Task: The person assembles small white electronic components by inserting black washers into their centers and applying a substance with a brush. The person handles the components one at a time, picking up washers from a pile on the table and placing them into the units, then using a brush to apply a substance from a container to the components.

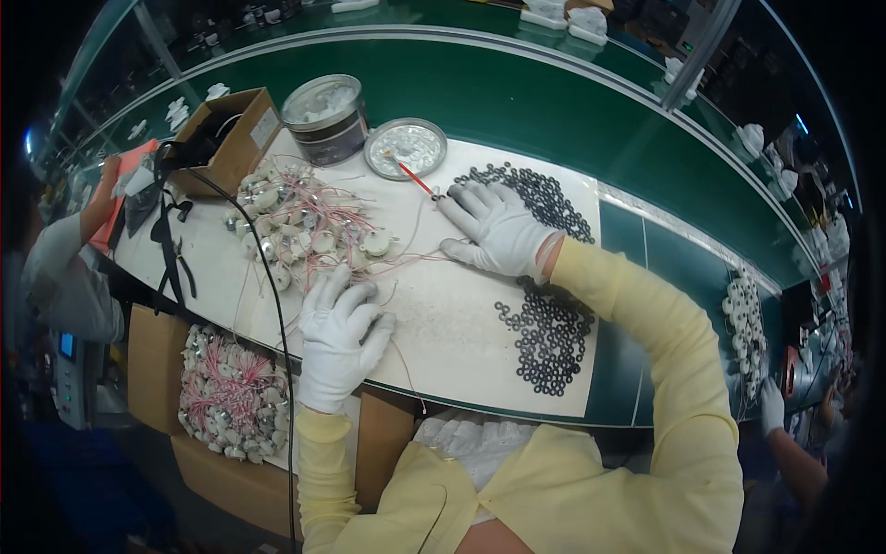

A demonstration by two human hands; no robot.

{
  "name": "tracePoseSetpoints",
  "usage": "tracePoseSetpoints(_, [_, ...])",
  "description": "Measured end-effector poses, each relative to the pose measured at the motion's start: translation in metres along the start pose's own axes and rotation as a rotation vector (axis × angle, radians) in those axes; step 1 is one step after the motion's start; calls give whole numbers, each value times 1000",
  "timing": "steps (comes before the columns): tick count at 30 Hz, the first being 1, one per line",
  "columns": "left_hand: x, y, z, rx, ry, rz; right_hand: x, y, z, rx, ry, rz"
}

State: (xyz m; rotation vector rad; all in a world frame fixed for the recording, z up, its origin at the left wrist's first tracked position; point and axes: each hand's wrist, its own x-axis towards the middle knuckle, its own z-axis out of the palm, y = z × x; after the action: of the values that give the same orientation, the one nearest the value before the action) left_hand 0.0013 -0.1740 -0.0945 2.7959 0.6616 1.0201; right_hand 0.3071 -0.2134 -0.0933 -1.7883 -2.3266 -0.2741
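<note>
My left hand (343, 342), in a white glove, is at the near edge of a pile of small round white motors with pink-red wires (300, 217). Its fingers are apart and slightly bent, with nothing visible in them. My right hand (503, 231), also gloved, lies palm down with spread fingers beside many small black rings (544, 342), partly covering them. By its index fingertip is a red stick (415, 179), its lower tip at a black ring. The stick's other end rests on a round metal lid (406, 125) holding pale grease-like stuff.
An open tin of pale paste (325, 125) and a cardboard box (226, 138) stand at the back left. Pliers (185, 268) lie at left. A black cable (268, 268) hangs across the view. Below left, a carton (152, 369) holds more motors. Other people work on both sides.
</note>
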Motion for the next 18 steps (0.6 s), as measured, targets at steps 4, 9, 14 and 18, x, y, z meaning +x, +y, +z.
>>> tracePoseSetpoints(4, [-2,2,-3,10,-33,-26,-28,-12,-40,-98,-34,80])
tracePoseSetpoints(9, [2,4,-4,23,-52,-31,-87,-66,-88,96,-56,-62])
tracePoseSetpoints(14, [1,6,-4,12,-69,-63,-110,-83,-58,173,-121,-45])
tracePoseSetpoints(18, [0,4,-2,21,-70,-47,-128,-73,-71,129,-114,38])
